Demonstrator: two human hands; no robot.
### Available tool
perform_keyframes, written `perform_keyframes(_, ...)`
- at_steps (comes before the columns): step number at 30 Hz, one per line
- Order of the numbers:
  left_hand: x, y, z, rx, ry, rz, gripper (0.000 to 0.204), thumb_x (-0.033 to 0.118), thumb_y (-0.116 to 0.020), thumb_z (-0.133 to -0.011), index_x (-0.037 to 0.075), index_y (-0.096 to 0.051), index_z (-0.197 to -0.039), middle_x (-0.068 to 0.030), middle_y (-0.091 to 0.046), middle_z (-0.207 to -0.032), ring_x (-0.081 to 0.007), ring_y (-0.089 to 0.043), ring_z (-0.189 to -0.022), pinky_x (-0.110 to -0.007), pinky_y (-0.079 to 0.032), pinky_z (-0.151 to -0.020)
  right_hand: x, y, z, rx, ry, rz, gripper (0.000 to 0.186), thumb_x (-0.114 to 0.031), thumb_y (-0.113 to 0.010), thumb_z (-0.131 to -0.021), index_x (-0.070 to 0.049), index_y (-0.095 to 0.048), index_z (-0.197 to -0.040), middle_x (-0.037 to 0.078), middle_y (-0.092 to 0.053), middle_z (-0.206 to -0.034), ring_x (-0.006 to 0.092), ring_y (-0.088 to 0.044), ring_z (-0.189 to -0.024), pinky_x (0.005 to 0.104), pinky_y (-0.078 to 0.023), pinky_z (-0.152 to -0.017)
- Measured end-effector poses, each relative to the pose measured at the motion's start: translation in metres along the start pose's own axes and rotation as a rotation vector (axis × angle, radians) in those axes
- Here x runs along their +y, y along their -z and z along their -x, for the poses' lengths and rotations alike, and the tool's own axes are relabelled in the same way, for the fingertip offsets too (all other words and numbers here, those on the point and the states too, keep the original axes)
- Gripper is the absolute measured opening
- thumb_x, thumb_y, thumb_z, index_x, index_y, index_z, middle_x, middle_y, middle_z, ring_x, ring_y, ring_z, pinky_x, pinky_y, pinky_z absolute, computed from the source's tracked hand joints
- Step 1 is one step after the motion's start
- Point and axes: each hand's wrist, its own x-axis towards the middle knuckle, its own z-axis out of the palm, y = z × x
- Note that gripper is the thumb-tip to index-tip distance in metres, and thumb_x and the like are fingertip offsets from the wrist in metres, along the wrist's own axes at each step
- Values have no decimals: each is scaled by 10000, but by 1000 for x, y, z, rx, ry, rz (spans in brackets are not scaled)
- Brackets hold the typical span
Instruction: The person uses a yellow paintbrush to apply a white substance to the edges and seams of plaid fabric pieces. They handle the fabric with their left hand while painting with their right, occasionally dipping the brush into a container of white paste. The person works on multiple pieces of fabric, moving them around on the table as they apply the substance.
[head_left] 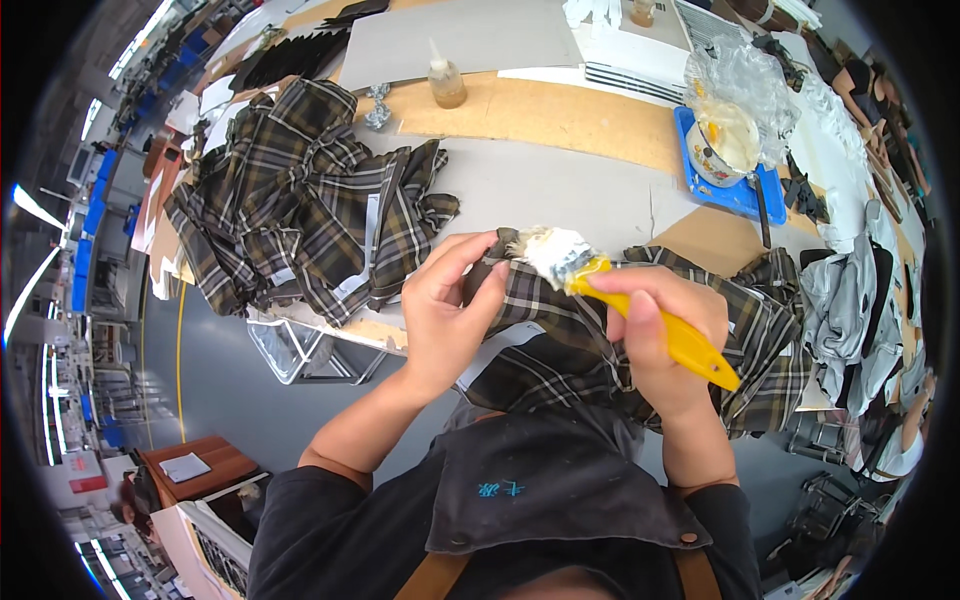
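While left hand pinches plaid cloth near front edge of desk, right hand grips brush, bristles at cloth.

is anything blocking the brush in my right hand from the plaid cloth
Nothing visible stands between the brush and the plaid cloth at your left hand; the white-coated bristles are right by the cloth, though contact is unclear.

Bright, even light covers the area around the right hand. Well left of its grip, a long, white tube light glares, blown out; above right, a crumpled, clear plastic bag glints. Edges bend toward the darkened rim.
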Motion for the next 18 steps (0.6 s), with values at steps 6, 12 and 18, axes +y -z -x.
perform_keyframes(6,3,5,-1,-17,12,17,285,-116,-569,-781,-81,-561,-1063,-112,-565,-1007,-128,-534,-911,-216,-435,-771,5,0,2,12,-83,-47,112,-61,-559,-762,-28,-651,-817,108,-645,-714,208,-603,-551,267,-462,-524)
perform_keyframes(12,-1,9,1,-35,-9,-6,298,-113,-571,-781,-77,-559,-1076,-121,-562,-1041,-138,-538,-932,-221,-433,-789,5,-3,-1,7,-52,-62,139,-101,-547,-801,-20,-655,-832,109,-649,-710,170,-609,-563,254,-461,-528)
perform_keyframes(18,0,11,-2,-69,-44,-37,276,-102,-564,-787,-71,-573,-1061,-117,-573,-1031,-131,-541,-912,-214,-435,-763,1,-2,-8,-22,-97,-125,220,-161,-501,-860,-5,-655,-843,72,-614,-642,105,-556,-514,212,-433,-510)
